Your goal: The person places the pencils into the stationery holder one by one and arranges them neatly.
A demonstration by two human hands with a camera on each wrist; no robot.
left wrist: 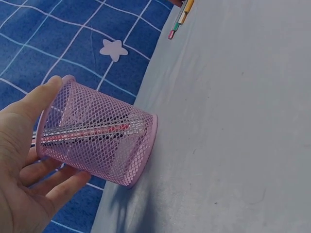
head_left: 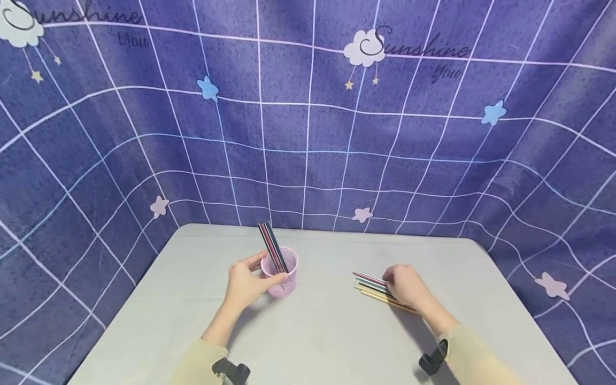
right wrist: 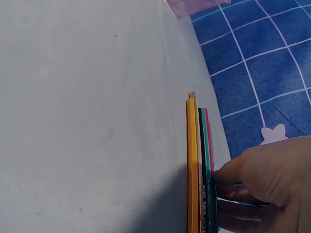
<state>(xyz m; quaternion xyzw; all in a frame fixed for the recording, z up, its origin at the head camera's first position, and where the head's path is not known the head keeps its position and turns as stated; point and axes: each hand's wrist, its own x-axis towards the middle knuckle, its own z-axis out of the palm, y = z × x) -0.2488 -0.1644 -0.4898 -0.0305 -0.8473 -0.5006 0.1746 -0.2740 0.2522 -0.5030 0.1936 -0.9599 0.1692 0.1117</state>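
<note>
My left hand [head_left: 246, 285] grips the pink mesh pencil cup [left wrist: 104, 141] around its side near the rim, the thumb lying along the rim in the left wrist view. The cup is tilted, its base close over the table. Several dark and red pencils [head_left: 271, 246] lean inside it and stick out past the rim. At the right, my right hand [head_left: 406, 283] is bent over a row of loose pencils [right wrist: 193, 160], yellow, black, green and red. Its fingertips [right wrist: 221, 175] meet the row at the green and red side; I cannot tell whether they pinch a pencil.
The pale table [head_left: 317, 331] has a rounded far edge. Behind it and along both sides hangs a blue-purple curtain [head_left: 332, 160] with a grid and stars. Both wrists carry dark straps with small devices [head_left: 433, 359]. The loose pencils lie side by side, right of the cup.
</note>
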